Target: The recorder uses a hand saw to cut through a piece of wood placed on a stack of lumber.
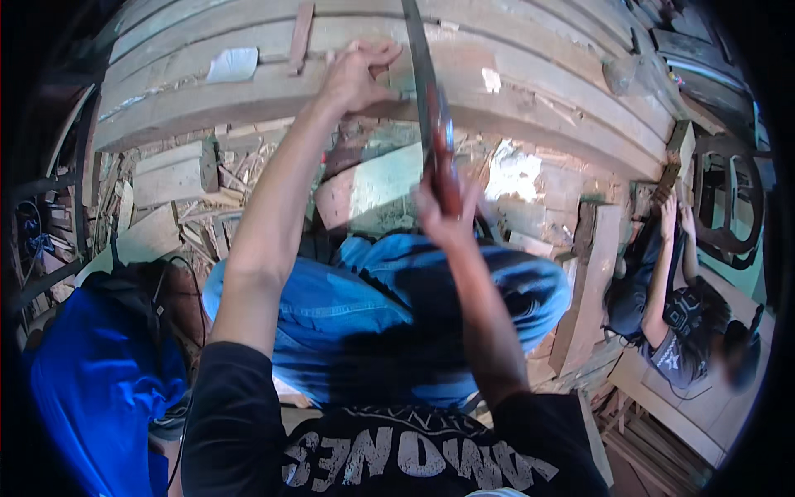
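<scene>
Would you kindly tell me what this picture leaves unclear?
Head view, far end of the dark blade: cut off by the top edge.
Head view, finger placement of the right grip on the reddish handle: blurred.
Head view, timber surface under the left grip: hidden by it.

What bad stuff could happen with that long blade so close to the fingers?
First, the long, dark metal blade is near the left hand, which is on the pale wooden beam; if it slipped sideways, it might cut that hand. Second, the right hand grips the reddish-brown handle close to the legs in blue denim trousers; if the grip failed, the tool could fall on them.
</scene>
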A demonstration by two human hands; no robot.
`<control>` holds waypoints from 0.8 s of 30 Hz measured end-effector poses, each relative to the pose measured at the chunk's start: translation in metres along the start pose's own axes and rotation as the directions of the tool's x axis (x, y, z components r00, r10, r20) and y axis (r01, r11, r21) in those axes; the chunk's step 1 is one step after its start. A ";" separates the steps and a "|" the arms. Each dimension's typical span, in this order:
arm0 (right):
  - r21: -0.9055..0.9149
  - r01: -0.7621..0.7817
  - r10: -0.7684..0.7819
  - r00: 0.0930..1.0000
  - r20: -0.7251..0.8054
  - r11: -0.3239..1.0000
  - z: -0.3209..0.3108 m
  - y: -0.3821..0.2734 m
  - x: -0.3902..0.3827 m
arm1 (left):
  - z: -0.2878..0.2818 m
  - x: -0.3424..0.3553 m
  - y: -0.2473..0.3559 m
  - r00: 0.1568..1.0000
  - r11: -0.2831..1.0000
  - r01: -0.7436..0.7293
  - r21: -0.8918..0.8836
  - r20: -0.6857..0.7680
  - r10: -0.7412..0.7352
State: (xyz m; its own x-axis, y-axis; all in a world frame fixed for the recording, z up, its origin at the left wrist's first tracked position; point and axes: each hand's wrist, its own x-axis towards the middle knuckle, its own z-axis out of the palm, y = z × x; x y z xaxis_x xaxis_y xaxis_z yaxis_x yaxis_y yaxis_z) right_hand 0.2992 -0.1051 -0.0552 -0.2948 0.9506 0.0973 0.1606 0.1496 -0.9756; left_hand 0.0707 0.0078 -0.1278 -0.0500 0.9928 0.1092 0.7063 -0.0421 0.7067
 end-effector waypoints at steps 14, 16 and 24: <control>-0.076 0.052 -0.049 0.998 0.041 0.996 -0.006 0.006 -0.021 | -0.003 0.000 0.025 0.999 0.990 0.025 0.137 0.017 -0.027; 0.053 0.052 -0.049 0.997 -0.054 0.997 0.007 -0.015 -0.029 | -0.010 -0.004 0.014 0.999 0.984 0.045 0.174 0.008 -0.047; -0.158 0.033 -0.015 0.993 0.114 0.987 0.000 0.008 -0.007 | -0.006 -0.011 0.025 0.998 0.992 -0.003 0.124 0.065 -0.005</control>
State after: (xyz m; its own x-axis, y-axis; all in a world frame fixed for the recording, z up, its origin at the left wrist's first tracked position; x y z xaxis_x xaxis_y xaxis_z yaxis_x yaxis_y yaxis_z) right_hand 0.3024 -0.1103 -0.0636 -0.4024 0.9111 0.0891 0.2979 0.2223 -0.9284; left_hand 0.0852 -0.0047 -0.1070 -0.0076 0.9982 0.0596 0.7885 -0.0306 0.6142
